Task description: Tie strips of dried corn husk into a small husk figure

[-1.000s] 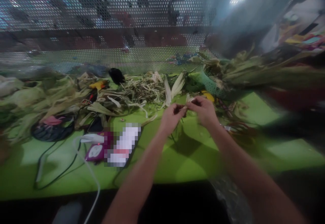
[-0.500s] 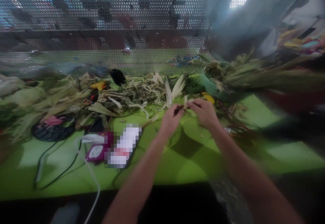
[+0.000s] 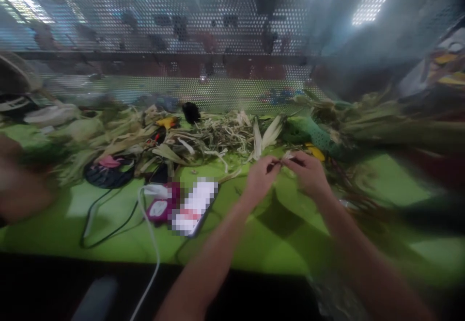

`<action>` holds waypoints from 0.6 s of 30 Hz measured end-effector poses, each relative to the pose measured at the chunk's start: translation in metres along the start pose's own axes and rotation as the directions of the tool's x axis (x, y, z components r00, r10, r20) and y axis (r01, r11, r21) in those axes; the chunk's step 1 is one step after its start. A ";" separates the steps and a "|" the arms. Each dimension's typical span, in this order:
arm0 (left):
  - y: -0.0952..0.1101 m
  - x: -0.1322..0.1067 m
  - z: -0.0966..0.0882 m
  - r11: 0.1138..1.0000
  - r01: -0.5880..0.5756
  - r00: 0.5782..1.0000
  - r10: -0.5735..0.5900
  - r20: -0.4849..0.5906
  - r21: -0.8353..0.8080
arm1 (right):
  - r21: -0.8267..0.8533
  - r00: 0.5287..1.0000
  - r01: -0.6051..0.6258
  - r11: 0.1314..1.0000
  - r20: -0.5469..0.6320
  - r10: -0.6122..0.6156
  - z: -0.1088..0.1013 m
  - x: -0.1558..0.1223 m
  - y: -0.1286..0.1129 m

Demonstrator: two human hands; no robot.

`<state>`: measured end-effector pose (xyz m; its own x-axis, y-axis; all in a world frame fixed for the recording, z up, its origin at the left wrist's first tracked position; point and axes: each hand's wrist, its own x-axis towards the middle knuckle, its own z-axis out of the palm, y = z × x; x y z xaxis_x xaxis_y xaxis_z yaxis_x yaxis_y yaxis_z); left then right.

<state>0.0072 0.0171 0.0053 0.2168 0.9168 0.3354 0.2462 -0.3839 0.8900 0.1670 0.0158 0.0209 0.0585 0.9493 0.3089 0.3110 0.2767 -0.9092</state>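
My left hand (image 3: 262, 176) and my right hand (image 3: 308, 171) meet above the green tabletop, fingertips almost touching. Both are closed in a pinch on a pale strip of corn husk (image 3: 289, 155), mostly hidden behind the fingers. Just beyond them two broad, pale husk leaves (image 3: 271, 136) stand up from the table. Behind and to the left spreads a heap of dry husk shreds (image 3: 221, 134). A yellow piece (image 3: 315, 152) lies beside my right hand.
Left of my forearms lie a phone (image 3: 196, 207), a purple packet (image 3: 165, 209) with a white cable (image 3: 154, 243), and a black round item (image 3: 109, 170). A perforated screen (image 3: 218, 83) stands behind. Bundled husks (image 3: 381, 122) fill the right. Another person's arm (image 3: 22, 185) shows at left.
The view has swung left, so things sit further right. Another person's arm has come in at the left edge. My fingertips have drawn closer together, and less of the husk strip shows.
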 end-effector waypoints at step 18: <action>-0.002 -0.014 0.019 0.802 -0.172 0.925 -0.069 0.374 0.572 | -0.553 0.961 -0.090 0.828 0.170 0.218 0.039 0.079 0.037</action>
<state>0.0217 0.0034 -0.0071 0.5371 0.8329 0.1333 0.7008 -0.5286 0.4791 0.1459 0.1071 0.0006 -0.0368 0.9980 0.0512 0.7768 0.0608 -0.6269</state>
